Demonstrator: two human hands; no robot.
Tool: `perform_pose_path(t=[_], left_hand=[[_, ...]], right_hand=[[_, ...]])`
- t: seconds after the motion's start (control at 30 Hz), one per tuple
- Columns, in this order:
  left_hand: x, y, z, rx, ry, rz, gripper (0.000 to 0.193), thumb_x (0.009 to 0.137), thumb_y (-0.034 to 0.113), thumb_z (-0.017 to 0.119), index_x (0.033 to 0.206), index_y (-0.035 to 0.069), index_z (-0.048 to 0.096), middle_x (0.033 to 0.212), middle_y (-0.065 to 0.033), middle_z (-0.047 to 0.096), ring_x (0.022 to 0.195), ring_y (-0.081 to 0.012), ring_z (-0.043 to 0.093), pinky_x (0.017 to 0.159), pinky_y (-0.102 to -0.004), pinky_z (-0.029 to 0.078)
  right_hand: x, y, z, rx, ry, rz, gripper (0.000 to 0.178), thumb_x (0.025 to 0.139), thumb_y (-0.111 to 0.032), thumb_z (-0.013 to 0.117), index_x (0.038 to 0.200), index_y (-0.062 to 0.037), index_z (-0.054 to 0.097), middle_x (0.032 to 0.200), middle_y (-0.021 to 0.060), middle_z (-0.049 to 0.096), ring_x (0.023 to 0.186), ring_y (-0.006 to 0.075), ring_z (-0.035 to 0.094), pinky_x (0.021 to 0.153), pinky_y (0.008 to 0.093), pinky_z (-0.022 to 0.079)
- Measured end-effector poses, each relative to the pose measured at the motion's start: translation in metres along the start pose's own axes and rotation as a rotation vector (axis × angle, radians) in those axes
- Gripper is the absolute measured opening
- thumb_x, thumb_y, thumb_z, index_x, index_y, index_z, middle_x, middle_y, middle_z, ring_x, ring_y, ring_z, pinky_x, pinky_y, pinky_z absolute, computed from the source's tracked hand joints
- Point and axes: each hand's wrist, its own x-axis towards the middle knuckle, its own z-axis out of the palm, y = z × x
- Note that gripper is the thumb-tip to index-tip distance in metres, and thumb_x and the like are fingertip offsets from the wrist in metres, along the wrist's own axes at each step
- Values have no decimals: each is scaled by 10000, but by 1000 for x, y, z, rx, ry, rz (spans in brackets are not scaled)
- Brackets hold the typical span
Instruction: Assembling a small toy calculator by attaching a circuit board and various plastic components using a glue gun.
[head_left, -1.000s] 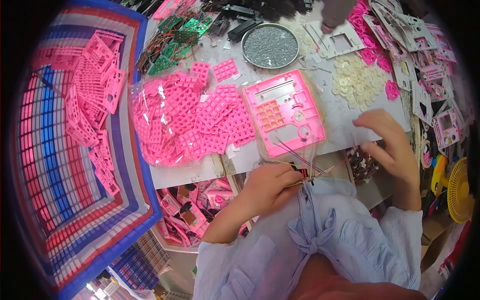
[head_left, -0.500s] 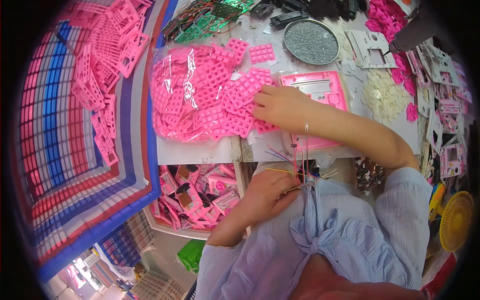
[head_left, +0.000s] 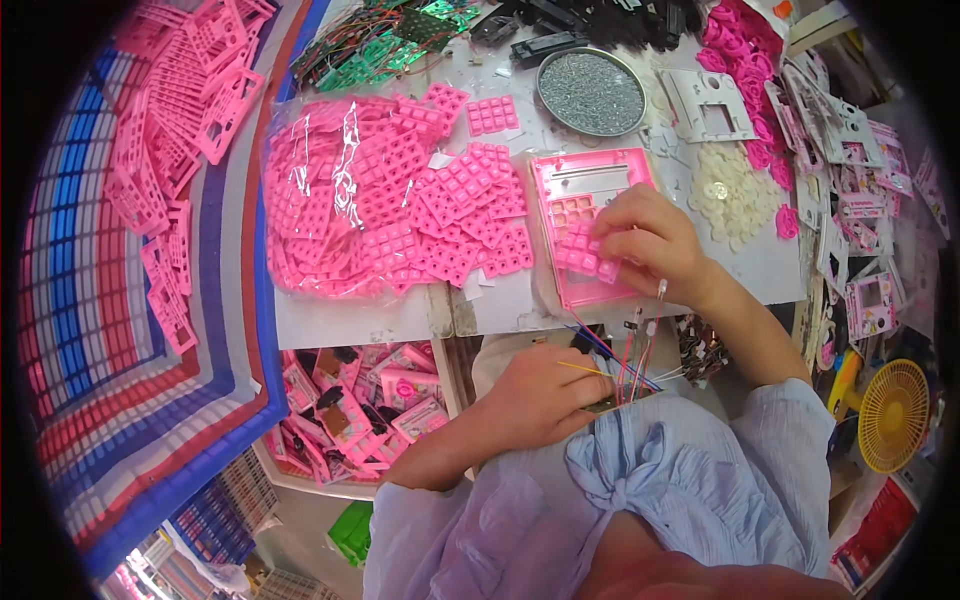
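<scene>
Pinched in the fingers of my right hand (head_left: 657, 243) is a pink button pad (head_left: 583, 252) with rows of raised square keys. It is over the lower part of an open pink plastic case (head_left: 637, 163), where a grid of openings shows; whether it touches the case I cannot tell. Close to my lap, my left hand (head_left: 543, 395) is closed around a bunch of thin coloured wires (head_left: 640, 368); what they join to is mostly hidden by the fingers. Left of the case spreads a heap of loose pink button pads (head_left: 468, 195), beside a clear plastic bag (head_left: 335, 200) full of more.
A round tin of small metal parts (head_left: 592, 92) stands behind the case. White discs (head_left: 735, 190) lie to its right. Green circuit boards (head_left: 385, 62) sit at the back. Below the table edge is a drawer of pink assemblies (head_left: 365, 400); a yellow fan (head_left: 893, 415) stands right.
My right hand has moved right from the heap of button pads to the case, carrying one pad. My left hand stays near my lap with the wires. The whole view has shifted slightly.
</scene>
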Motion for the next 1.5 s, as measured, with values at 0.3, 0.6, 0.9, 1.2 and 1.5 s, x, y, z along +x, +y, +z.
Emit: perform_pose_path(t=[0.3,0.6,0.9,1.2,1.5], left_hand=[[-3,-3,4,-10,80,-4,320,757,207,769,1026,86,645,903,-69,635,877,-291,642,708,-414,510],[-8,-7,6,-14,109,-29,317,762,219,773,1021,84,650,893,-69,637,852,-283,635,697,-414,498],[-16,-7,5,23,126,-64,324,779,228,758,1052,90,654,929,-69,651,900,-272,647,720,-404,503],[-12,-8,6,22,139,-58,316,787,228,758,1053,91,656,913,-69,647,871,-277,642,715,-411,503],[-1,-1,-6,-185,112,-217,232,883,165,709,1077,41,678,890,-116,656,785,-308,653,689,-397,518]], right_hand=[[19,13,-39,482,-118,539,226,729,3,673,948,-20,626,916,40,615,905,170,580,753,298,468],[78,20,-27,-128,-895,286,224,771,-63,713,992,-45,689,877,145,710,835,336,691,730,439,530],[90,27,5,-366,-1006,331,344,764,-110,735,1096,-72,655,863,120,712,879,358,687,762,466,534],[48,16,-15,-241,-528,122,446,777,-76,742,1208,-72,625,1262,93,632,1190,319,582,895,425,542],[-19,-3,-3,-352,-682,153,660,929,-338,621,1501,-69,430,1595,116,378,1487,310,326,1171,571,276]])
